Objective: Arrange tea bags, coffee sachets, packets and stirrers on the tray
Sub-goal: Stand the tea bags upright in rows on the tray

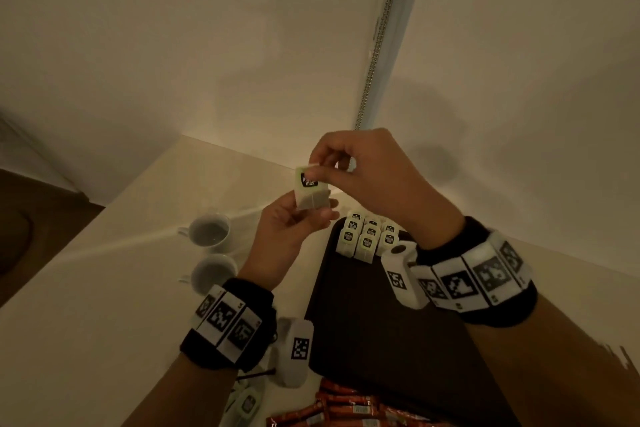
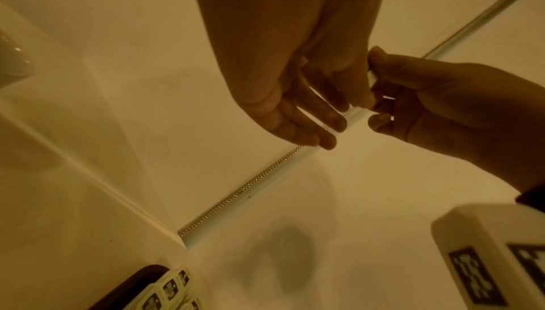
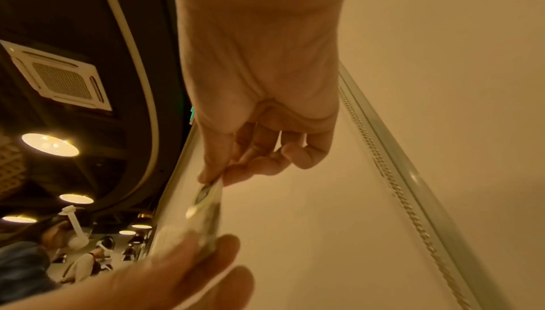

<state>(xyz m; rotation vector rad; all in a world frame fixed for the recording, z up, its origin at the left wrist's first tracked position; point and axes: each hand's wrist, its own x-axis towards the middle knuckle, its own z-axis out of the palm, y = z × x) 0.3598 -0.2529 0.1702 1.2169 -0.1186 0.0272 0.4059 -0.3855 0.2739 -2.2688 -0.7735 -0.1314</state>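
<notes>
A white tea bag (image 1: 310,192) with a green and black tag is held up above the table's far end between both hands. My left hand (image 1: 298,218) cradles its lower part, thumb on the front. My right hand (image 1: 320,170) pinches the tag's top corner with thumb and forefinger. The right wrist view shows the tea bag (image 3: 206,203) edge-on under the pinching right hand (image 3: 218,175). Below, a dark tray (image 1: 381,329) carries several tea bags (image 1: 369,236) in neat rows at its far end.
Two white cups (image 1: 209,230) (image 1: 213,274) stand left of the tray. Red coffee sachets (image 1: 346,407) lie at the tray's near edge, and loose tea bags (image 1: 247,404) lie beside them. Pale walls meet in a corner behind the table.
</notes>
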